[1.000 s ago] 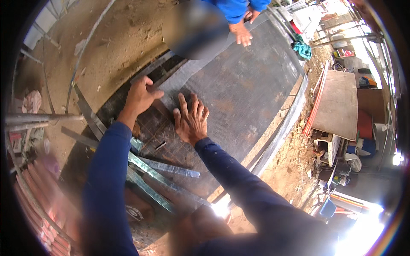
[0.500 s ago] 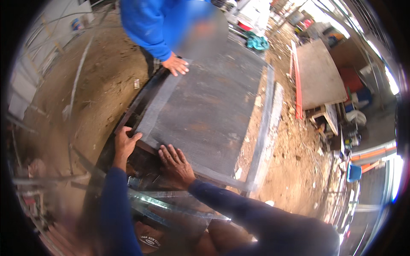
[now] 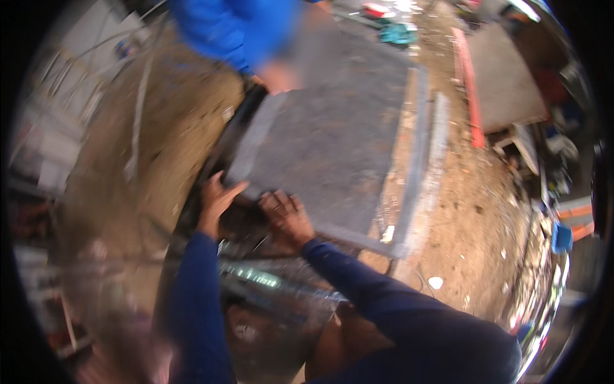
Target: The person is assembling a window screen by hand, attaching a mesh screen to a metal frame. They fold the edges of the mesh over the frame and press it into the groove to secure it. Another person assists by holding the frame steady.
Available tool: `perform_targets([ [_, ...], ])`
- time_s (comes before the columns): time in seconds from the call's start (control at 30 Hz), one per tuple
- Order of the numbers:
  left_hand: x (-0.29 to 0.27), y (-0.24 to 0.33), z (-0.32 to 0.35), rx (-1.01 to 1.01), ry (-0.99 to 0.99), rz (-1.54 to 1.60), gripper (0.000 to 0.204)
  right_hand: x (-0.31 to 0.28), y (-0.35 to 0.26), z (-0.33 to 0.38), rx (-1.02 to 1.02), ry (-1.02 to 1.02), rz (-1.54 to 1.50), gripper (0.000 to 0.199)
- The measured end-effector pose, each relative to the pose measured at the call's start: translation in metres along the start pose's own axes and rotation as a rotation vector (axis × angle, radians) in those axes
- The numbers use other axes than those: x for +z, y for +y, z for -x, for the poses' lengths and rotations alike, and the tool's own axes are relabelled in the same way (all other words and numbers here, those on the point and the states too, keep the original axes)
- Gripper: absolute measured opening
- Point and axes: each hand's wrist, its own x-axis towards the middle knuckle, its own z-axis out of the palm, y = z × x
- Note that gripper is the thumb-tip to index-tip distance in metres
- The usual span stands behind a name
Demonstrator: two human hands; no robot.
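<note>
A grey mesh sheet (image 3: pixel 326 147) lies stretched over a dark rectangular frame (image 3: pixel 220 142). At its near left corner, my left hand (image 3: pixel 215 201) grips the edge, thumb toward the mesh and fingers at the frame's outer side. My right hand (image 3: pixel 286 219) rests on the sheet's near edge, fingers extended and palm down. Motion blur softens both hands. Across the far side, a person in a blue sleeve (image 3: pixel 214 32) leans over the sheet's far left corner. That person's hand is mostly hidden.
Shiny metal bars (image 3: pixel 256 276) lie below my hands, close to my body. On the right stand an orange-red bar (image 3: pixel 470 89) and a large brown board (image 3: pixel 508 80). A teal cloth (image 3: pixel 398 34) lies beyond the frame. Litter dots the dirt ground (image 3: pixel 473 217).
The whole view has shifted, so the frame and my hands appear farther right and higher. The person in blue has bent lower over the far left corner. My hands keep their places on the sheet.
</note>
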Motion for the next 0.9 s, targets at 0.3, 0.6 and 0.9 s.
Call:
perform_targets([
  [0.3,-0.014,0.039,0.018,-0.204,-0.113,-0.144,0.125,0.007,-0.008,-0.003,0.062,-0.051,-0.069,0.09],
  [0.6,-0.009,0.021,0.017,-0.158,-0.081,-0.151,0.122,0.006,-0.025,-0.028,0.058,-0.03,-0.1,0.081],
  [0.9,-0.004,-0.007,-0.003,-0.147,-0.097,-0.024,0.103,0.007,-0.025,-0.035,0.045,-0.015,-0.069,0.079],
])
